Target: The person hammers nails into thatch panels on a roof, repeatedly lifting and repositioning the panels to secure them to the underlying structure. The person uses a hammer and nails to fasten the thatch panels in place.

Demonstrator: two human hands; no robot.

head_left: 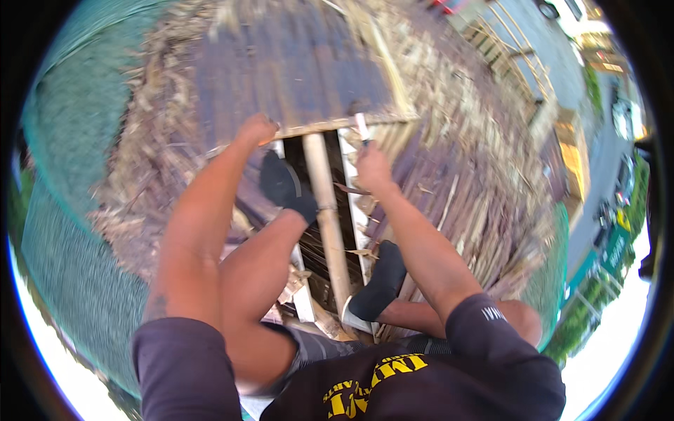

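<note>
My right hand is closed round the grip of a hammer. Its pale shaft points away from me, and the blurred dark head is close to the near edge of a brown slatted panel. At that same edge, farther left, my left hand is closed. Blur hides what its fingers pinch, though a bit of orange shows beside them. A light wooden strip runs along the panel's near edge between both hands.
Below the panel is an opening with a round pole and white-sided beams. My dark-socked feet are on either side. Layered dry thatch surrounds it. Green netting hangs left; a road with vehicles lies right.
</note>
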